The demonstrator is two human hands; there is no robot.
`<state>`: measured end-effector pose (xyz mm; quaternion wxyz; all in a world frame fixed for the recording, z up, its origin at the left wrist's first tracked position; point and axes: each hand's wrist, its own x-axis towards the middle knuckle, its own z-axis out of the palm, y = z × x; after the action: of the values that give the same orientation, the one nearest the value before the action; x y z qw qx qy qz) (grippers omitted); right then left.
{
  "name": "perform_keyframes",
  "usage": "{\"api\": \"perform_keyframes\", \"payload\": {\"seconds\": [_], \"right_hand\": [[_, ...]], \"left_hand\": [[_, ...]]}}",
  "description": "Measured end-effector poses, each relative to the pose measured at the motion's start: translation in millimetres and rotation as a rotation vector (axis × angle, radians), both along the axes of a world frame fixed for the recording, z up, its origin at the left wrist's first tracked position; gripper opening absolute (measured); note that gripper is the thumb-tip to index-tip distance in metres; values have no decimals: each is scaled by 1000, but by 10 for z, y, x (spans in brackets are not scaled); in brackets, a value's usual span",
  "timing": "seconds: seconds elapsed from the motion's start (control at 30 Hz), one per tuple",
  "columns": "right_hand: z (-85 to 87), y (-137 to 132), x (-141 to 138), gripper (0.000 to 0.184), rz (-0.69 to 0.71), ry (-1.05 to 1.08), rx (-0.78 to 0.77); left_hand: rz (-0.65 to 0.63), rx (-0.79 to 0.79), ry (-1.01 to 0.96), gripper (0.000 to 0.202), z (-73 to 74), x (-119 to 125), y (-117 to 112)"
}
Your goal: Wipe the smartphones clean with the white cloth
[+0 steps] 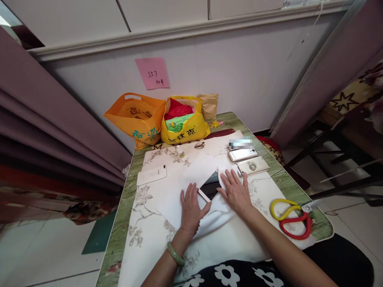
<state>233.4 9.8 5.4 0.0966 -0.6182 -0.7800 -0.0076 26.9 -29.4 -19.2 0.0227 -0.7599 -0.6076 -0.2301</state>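
Observation:
A dark-screened phone (210,186) lies in the middle of the table, partly covered by white paper (179,179) folded over it from both sides. My left hand (190,207) lies flat on the left flap, fingers stretched out, and its wrist wears a green bangle. To the right of the phone, my right hand (235,191) presses flat on the other flap with fingers spread. Neither hand grips anything.
A white phone (152,174) lies at the left; two more phones (243,154) (253,165) lie at the right. Yellow-and-red scissors (289,218) sit near the right edge. Orange (136,117) and yellow (184,121) bags stand at the back by the wall. A small bottle (180,150) stands before them.

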Motion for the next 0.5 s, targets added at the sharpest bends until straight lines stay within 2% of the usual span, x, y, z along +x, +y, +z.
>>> {"api": "perform_keyframes", "payload": {"seconds": [0.1, 0.17, 0.23, 0.4, 0.5], "right_hand": [[-29, -199, 68, 56, 17, -4, 7], [-10, -242, 81, 55, 21, -7, 3], [31, -178, 56, 55, 18, -5, -6], [133, 188, -95, 52, 5, 24, -44], [127, 237, -147, 52, 6, 32, -54]], "left_hand": [[-5, -43, -19, 58, 50, 8, -17], [-6, -58, -26, 58, 58, 8, -15], [-8, -49, -24, 58, 38, 4, -3], [-3, -5, 9, 57, -43, -16, 30], [-1, -11, 17, 56, -45, -19, 22]]}}
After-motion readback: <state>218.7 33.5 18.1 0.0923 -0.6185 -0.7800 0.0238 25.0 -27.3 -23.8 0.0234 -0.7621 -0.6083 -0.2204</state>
